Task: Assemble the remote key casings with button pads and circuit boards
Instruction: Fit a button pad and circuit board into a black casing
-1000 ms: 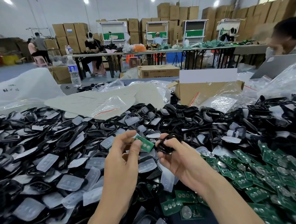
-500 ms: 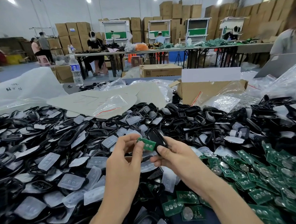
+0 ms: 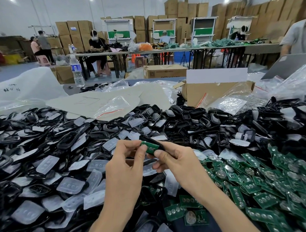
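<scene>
Both hands meet over the heap [image 3: 62,166]: your left hand [image 3: 124,164] pinches a small green rectangular circuit board [image 3: 150,148] by its left end, long axis sloping down to the right, against the black plastic key casing [image 3: 147,139] gripped in your right hand [image 3: 178,161] and mostly hidden behind it.

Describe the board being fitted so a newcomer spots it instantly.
Start at the heap of loose green circuit boards on the right, then look left to the hands at centre. The small green rectangular circuit board is pinched by the left hand against the black plastic key casing in the right hand; it alone is held above the piles.
</scene>
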### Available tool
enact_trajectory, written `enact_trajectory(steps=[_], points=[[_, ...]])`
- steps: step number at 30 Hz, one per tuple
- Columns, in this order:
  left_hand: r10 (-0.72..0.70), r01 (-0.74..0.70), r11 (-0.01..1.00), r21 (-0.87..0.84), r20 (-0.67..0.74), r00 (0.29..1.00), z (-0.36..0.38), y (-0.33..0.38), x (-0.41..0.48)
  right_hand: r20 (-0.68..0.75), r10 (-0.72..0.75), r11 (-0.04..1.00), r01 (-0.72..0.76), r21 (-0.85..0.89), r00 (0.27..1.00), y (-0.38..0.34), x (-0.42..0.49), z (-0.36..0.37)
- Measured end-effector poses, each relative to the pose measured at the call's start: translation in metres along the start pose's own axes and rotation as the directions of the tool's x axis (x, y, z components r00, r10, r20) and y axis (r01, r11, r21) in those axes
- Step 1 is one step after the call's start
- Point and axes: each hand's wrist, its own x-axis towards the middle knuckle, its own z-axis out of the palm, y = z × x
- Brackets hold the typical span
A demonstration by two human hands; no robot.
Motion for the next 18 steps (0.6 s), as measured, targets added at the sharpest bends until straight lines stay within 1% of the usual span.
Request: enact_trajectory(steps=[4,10,15,18], points=[[0.002,-0.002,1.000,-0.016,0.005,1.000,-0.0005,0.0004,0.0001,-0.006,-0.018,0.999,0.018,-0.030,1.000,0.0030,0.0004,0.0006],[-0.012,0.013,0.999,-0.037,0.021,1.000,-0.0009,0.0017,-0.0012,-0.014,-0.022,1.000,0.022,-0.022,1.000,0.0057,0.0001,0.0031],[-0.013,0.013,1.000,0.014,0.006,1.000,0.0000,0.0007,-0.0023,-0.027,-0.024,0.999,0.023,-0.043,0.999,0.0064,-0.0006,0.0042],[0.034,-0.033,0.997,0.070,-0.016,0.999,-0.0002,0.0005,-0.0014,-0.024,-0.023,0.999,0.022,-0.035,0.999,0.0051,-0.0014,0.0039]])
